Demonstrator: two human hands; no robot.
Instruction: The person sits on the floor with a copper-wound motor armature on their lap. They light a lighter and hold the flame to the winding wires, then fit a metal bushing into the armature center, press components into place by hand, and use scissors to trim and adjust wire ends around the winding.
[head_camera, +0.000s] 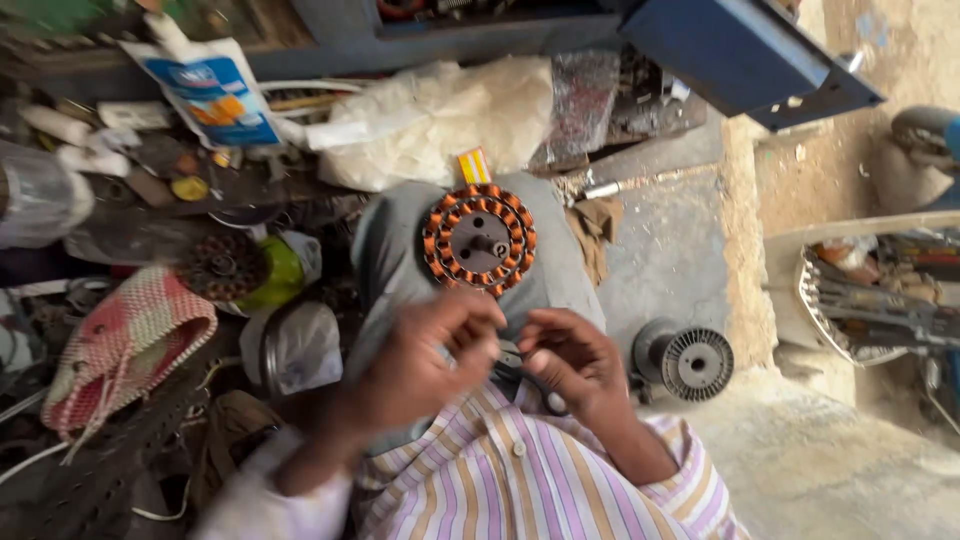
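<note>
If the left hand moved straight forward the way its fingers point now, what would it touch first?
Probably the right hand: the left hand points at it across a small gap. Depth is unclear.

At frame centre, a round grey metal stator (479, 239) wound with glossy copper wire lies on matt grey cloth (560, 275). Lower right, a dull ribbed metal spool (686, 361) sits on rough concrete floor (850, 460).

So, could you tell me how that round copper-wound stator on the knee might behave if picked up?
The stator probably feels heavy for its size, being a metal core ringed with copper coils. It looks rigid. Lying flat on the grey cloth, it seems unlikely to roll, though the windings might scratch.
</note>
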